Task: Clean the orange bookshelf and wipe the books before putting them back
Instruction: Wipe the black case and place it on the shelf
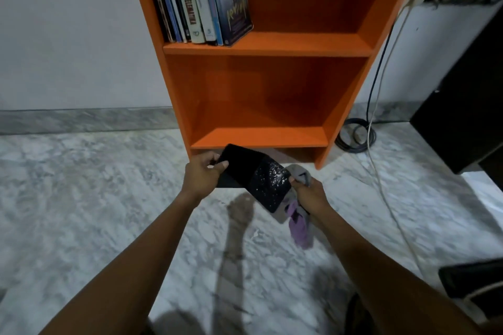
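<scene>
Two bare forearms reach forward from the bottom edge over a grey-white marble floor (95, 198). The left hand (202, 174) is closed around the left end of a black book (253, 177), thumb on its upper face and fingers wrapped beneath. The book is held flat but tilted, its right part speckled with silver glitter, just in front of the foot of the bookshelf. The right hand (310, 196) is clenched on a cloth (298, 221), grey with a lilac part hanging below the fist; a grey fold of it sticks up by the book's right corner, touching or nearly touching the cover. Shadows of the arms fall on the floor beneath.

Behind the book stands the orange bookshelf (272, 95), against a pale wall. Its lowest compartment holds nothing. On the shelf above, a row of books (201, 0) stands at the left side, leaning slightly, the right part of that shelf bare.

To the right of the bookshelf a white cable (381, 171) and a dark cable (353, 136) run down the wall, the dark one coiled on the floor. Further right is a dark cabinet (468, 106)
</scene>
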### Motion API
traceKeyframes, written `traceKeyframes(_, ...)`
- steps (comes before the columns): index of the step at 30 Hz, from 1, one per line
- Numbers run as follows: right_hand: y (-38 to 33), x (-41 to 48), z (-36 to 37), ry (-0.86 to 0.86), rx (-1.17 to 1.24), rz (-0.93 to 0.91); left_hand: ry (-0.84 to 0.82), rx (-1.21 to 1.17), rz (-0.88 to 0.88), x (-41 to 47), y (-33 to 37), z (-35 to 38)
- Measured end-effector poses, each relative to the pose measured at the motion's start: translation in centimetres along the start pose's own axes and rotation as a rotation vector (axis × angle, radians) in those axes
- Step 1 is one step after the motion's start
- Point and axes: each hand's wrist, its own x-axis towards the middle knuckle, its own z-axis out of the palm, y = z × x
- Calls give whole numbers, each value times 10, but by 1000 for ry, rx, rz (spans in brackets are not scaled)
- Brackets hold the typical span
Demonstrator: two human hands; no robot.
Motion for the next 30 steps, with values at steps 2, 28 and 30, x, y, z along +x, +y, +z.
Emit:
traceKeyframes(2, -23, -2, -9, 63, -1, -178, -210, -333, -123, -11, 16, -11)
traceKeyframes(28, -53, -33, 13, 196, -1130, -1157, -580, -643, -592, -39, 84, 25)
traceKeyframes(30, -44, -27, 18, 197, -1109, -1216, -554, -642, -600, -38, 86, 24)
